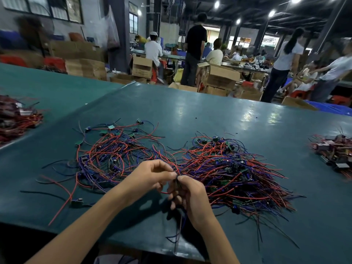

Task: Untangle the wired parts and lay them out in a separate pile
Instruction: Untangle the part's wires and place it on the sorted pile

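A dense tangle of red, blue and black wired parts (pixel 234 168) with small green boards lies on the green table (pixel 190 111), right of centre. A looser spread pile of the same wired parts (pixel 112 151) lies to the left. My left hand (pixel 150 176) pinches wires between thumb and fingertips just above the table, between the two piles. My right hand (pixel 190 197) grips a small dark part with its wires; dark wire ends hang down below it toward the table's front edge. The two hands touch at the fingertips.
A single wired part (pixel 76 202) lies apart at front left. Heaps of red-wired parts sit at the far left (pixel 17 119) and far right (pixel 335 151). Behind the table stand cardboard boxes (pixel 219 77) and several people.
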The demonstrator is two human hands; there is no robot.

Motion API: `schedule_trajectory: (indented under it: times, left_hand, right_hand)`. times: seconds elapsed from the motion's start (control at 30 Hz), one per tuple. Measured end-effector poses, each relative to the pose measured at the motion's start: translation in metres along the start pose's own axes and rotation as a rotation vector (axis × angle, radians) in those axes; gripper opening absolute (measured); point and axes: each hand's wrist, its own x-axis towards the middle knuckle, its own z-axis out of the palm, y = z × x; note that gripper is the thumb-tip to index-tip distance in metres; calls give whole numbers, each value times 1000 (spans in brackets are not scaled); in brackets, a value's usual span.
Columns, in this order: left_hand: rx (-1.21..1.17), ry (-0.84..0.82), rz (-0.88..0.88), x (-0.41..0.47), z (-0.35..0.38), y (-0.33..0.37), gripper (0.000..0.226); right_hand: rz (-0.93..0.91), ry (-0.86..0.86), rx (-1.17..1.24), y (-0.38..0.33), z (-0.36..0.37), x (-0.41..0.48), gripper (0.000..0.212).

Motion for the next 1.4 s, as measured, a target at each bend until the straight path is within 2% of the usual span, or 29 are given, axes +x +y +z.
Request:
schedule_trajectory:
  times: [0.07, 0.2, 0.33, 0.43, 0.5, 0.77, 0.9, 1.03, 1.2, 1.4]
  left_hand:
    - [68, -35, 2, -3, 1, -3, 32]
    - [191, -158, -26, -5, 3, -2, 46]
    - [214, -144, 26, -3, 8, -3, 35]
    - [-23, -111, -8, -1, 13, -2, 30]
    - [-146, -123, -28, 1, 13, -3, 35]
    - [-169, -70, -54, 10, 16, -5, 38]
    - [-143, -123, -86, 12, 12, -4, 40]
    - [-109, -173, -125, 12, 7, 2, 43]
    - [-118, -11, -121, 14, 8, 5, 41]
    - [-82, -64, -154, 10, 11, 3, 38]
  right_hand:
    - [-2, 17, -2, 2, 0, -1, 34]
    - [-2, 38, -1, 3, -2, -3, 39]
    - [-24, 16, 12, 0, -1, -7, 35]
    - [-51, -3, 52, -2, -1, -8, 33]
    - [-75, -9, 23, -2, -1, -9, 35]
    - [16, -9, 36, -2, -3, -8, 37]
    - [-48, -33, -16, -3, 0, -12, 42]
    - [-95, -2, -63, -1, 0, -12, 29]
    - [-89, 5, -81, 0, 0, -11, 27]
    - [-137, 44, -155, 2, 0, -11, 26]
